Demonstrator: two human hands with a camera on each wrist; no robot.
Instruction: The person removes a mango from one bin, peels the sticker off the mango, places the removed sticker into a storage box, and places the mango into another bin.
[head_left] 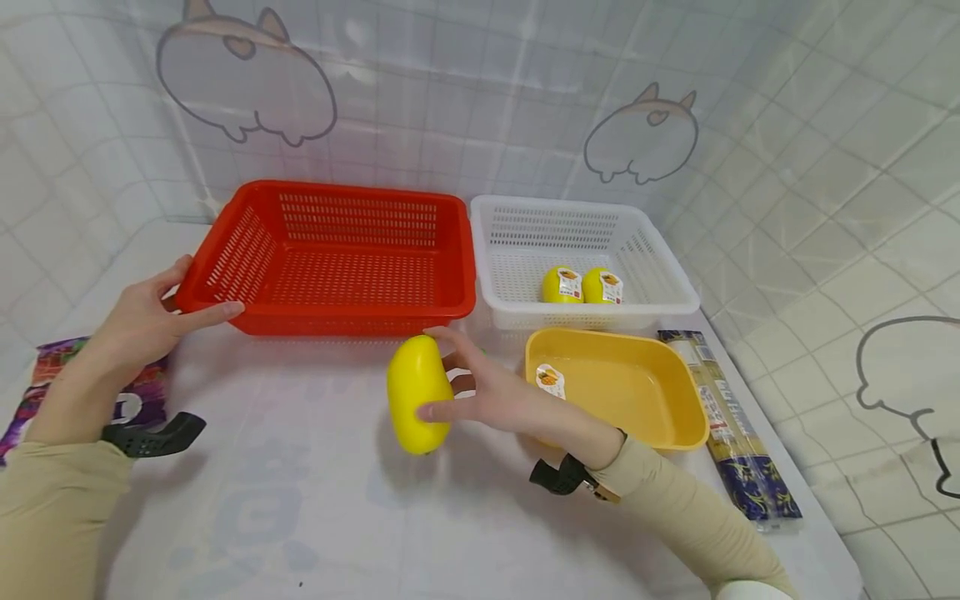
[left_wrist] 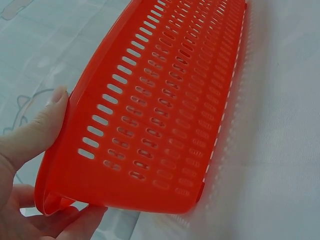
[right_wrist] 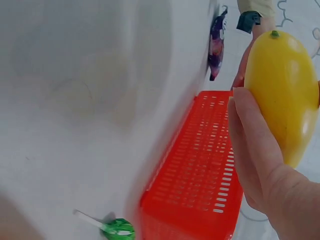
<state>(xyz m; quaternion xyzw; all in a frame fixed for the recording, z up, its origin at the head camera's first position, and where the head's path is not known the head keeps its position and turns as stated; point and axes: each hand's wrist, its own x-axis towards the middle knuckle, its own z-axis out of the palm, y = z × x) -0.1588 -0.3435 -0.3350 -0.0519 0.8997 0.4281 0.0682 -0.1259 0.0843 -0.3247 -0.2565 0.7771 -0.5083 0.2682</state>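
Observation:
My left hand [head_left: 146,317] grips the near left corner of a red plastic basket [head_left: 360,321], thumb over the rim and fingers curled around the outside. In the left wrist view, its slotted wall [left_wrist: 150,100] fills the middle. My right hand [head_left: 487,383] holds a smooth yellow mango [head_left: 416,392] upright in front of the basket's near wall. The right wrist view shows this mango [right_wrist: 282,90] with a small green stem spot, pressed between thumb and fingers. Behind my right forearm, a yellow tray [head_left: 622,346] is partly hidden.
Two yellow mangoes [head_left: 562,286] with white labels lie in a white basket [head_left: 645,217] at the back right. A mango-picture sticker [head_left: 550,380] shows in the yellow tray. Long packets [head_left: 738,450] lie at right, a purple bag [head_left: 142,392] at left. A green lollipop [right_wrist: 119,229] lies near the red basket.

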